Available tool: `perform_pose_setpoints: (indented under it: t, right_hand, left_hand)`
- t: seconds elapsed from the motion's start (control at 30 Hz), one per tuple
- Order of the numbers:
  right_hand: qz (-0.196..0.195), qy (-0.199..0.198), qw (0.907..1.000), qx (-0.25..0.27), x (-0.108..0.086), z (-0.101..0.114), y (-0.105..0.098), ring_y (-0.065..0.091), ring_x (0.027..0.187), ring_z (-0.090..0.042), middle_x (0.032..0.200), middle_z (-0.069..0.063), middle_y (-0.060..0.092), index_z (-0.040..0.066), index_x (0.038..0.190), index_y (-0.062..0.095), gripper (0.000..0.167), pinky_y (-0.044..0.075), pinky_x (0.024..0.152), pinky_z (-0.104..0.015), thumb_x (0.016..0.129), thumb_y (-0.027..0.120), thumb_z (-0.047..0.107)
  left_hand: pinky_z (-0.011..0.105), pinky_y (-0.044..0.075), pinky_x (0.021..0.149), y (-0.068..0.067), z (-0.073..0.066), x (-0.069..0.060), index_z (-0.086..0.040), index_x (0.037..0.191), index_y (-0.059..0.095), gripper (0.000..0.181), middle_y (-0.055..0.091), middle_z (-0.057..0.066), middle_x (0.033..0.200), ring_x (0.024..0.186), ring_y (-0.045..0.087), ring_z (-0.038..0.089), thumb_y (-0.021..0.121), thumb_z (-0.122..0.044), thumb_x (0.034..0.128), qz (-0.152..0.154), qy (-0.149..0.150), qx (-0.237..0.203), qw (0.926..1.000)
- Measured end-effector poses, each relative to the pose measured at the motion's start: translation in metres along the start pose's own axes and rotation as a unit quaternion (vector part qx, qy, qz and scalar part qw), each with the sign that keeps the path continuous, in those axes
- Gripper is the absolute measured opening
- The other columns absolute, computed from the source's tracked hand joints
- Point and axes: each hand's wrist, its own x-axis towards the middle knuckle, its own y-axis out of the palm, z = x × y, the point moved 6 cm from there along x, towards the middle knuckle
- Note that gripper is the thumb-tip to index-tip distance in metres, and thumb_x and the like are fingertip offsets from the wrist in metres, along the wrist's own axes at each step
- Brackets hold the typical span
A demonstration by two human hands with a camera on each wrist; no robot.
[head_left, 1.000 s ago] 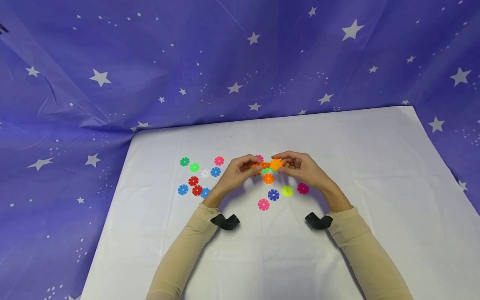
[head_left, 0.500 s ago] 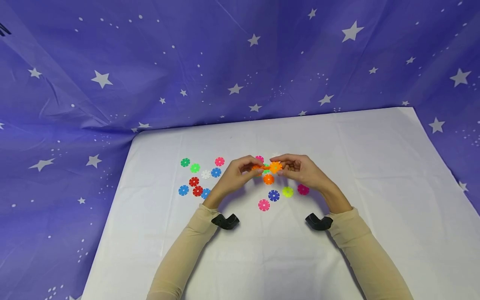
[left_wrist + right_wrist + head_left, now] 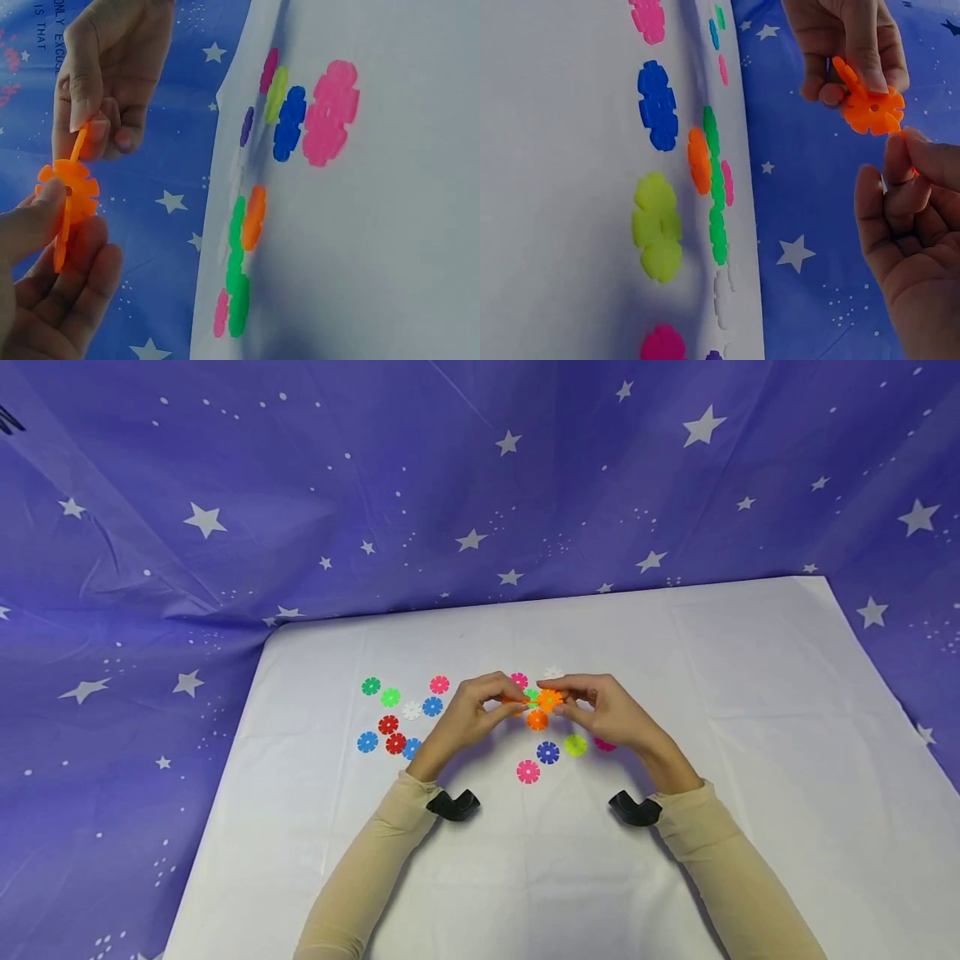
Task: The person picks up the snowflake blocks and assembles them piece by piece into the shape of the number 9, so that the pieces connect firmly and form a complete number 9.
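Observation:
My left hand (image 3: 480, 706) pinches orange notched discs between thumb and fingers. In the left wrist view one orange disc (image 3: 84, 196) shows its face, and another stands edge-on across it, so these two look joined. My right hand (image 3: 603, 706) pinches a further orange disc (image 3: 551, 700); from the left wrist it appears edge-on, its rim meeting the disc in my left hand. Whether the rims interlock or merely touch, I cannot tell. Both hands are raised above the table. Beneath them lie a loose orange disc (image 3: 537, 720) and green discs (image 3: 532, 697), partly hidden.
Several loose discs lie on the white tablecloth (image 3: 525, 877). Left are red (image 3: 387, 724), blue (image 3: 367, 742), green (image 3: 371, 686) and white (image 3: 412, 710) ones. Nearer me are pink (image 3: 528, 772), dark blue (image 3: 547, 752) and yellow (image 3: 576, 745) discs. A starry purple curtain (image 3: 420, 485) hangs behind.
Both hands have come slightly lower in the head view and closer together. The orange disc in my left hand has turned edge-on, while the right hand's disc has shifted slightly left.

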Motion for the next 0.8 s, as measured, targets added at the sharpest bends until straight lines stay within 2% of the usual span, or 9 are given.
perform_pose_setpoints:
  t: [0.1, 0.3, 0.37, 0.43, 0.57, 0.67, 0.8]
  right_hand:
    - [0.000, -0.003, 1.0000, 0.002, 0.000, 0.000, 0.001, 0.054, 0.082, -0.019, 0.108, -0.007, 0.070, 0.010, 0.126, 0.066, 0.036, 0.046, 0.086, -0.026, 0.091, 0.070, 0.011]
    - [0.000, -0.007, 0.9999, 0.015, 0.000, 0.001, 0.002, 0.057, 0.088, -0.020, 0.120, -0.010, 0.068, 0.008, 0.126, 0.066, 0.035, 0.048, 0.093, -0.021, 0.091, 0.068, 0.008]
    - [0.001, -0.006, 0.9998, 0.019, 0.001, 0.001, 0.002, 0.058, 0.090, -0.020, 0.123, -0.011, 0.067, 0.007, 0.126, 0.066, 0.035, 0.048, 0.093, -0.020, 0.091, 0.068, 0.007]
    - [0.000, -0.006, 0.9997, 0.022, 0.001, -0.001, 0.002, 0.057, 0.089, -0.020, 0.123, -0.012, 0.067, 0.005, 0.126, 0.065, 0.035, 0.048, 0.091, -0.019, 0.091, 0.068, 0.007]
    - [-0.003, -0.008, 0.9996, 0.027, 0.001, -0.003, 0.002, 0.055, 0.085, -0.020, 0.122, -0.013, 0.067, 0.000, 0.126, 0.064, 0.035, 0.049, 0.084, -0.019, 0.091, 0.068, 0.006]
    - [-0.004, -0.009, 0.9995, 0.031, 0.001, -0.004, 0.003, 0.055, 0.085, -0.020, 0.122, -0.014, 0.067, -0.002, 0.126, 0.064, 0.035, 0.049, 0.083, -0.019, 0.091, 0.067, 0.005]
    - [-0.004, -0.007, 0.9994, 0.032, 0.002, -0.003, 0.004, 0.057, 0.088, -0.020, 0.122, -0.013, 0.067, 0.000, 0.125, 0.065, 0.034, 0.050, 0.086, -0.018, 0.091, 0.067, 0.004]
  left_hand:
    - [0.027, 0.056, 0.080, 0.001, 0.001, -0.001, -0.004, 0.091, 0.073, 0.005, 0.070, 0.010, 0.091, 0.083, 0.065, 0.017, 0.072, -0.003, 0.0862, -0.010, 0.006, -0.004, 0.9999]
    - [0.029, 0.058, 0.081, 0.001, 0.000, -0.001, 0.000, 0.089, 0.073, 0.007, 0.070, 0.014, 0.089, 0.083, 0.067, 0.024, 0.071, 0.005, 0.0847, -0.033, -0.006, -0.010, 0.9994]
    - [0.031, 0.058, 0.081, 0.001, -0.004, 0.000, 0.004, 0.089, 0.072, 0.007, 0.070, 0.017, 0.088, 0.082, 0.067, 0.027, 0.069, 0.008, 0.0842, -0.039, -0.006, -0.012, 0.9992]
    - [0.032, 0.058, 0.080, 0.000, -0.014, 0.002, 0.007, 0.088, 0.071, 0.007, 0.069, 0.020, 0.088, 0.082, 0.067, 0.030, 0.068, 0.011, 0.0839, -0.039, -0.005, -0.013, 0.9991]
    - [0.032, 0.058, 0.080, -0.002, -0.028, 0.004, 0.008, 0.088, 0.070, 0.006, 0.068, 0.021, 0.088, 0.082, 0.066, 0.030, 0.068, 0.012, 0.0838, -0.036, -0.010, -0.009, 0.9993]
    - [0.029, 0.057, 0.081, -0.001, -0.019, 0.003, 0.004, 0.089, 0.072, 0.006, 0.069, 0.017, 0.088, 0.083, 0.067, 0.025, 0.069, 0.007, 0.0849, -0.034, -0.015, -0.004, 0.9993]
    - [0.026, 0.056, 0.083, 0.001, -0.006, 0.001, -0.002, 0.091, 0.073, 0.005, 0.070, 0.011, 0.090, 0.084, 0.067, 0.019, 0.070, 0.000, 0.0872, -0.030, -0.004, 0.002, 0.9995]
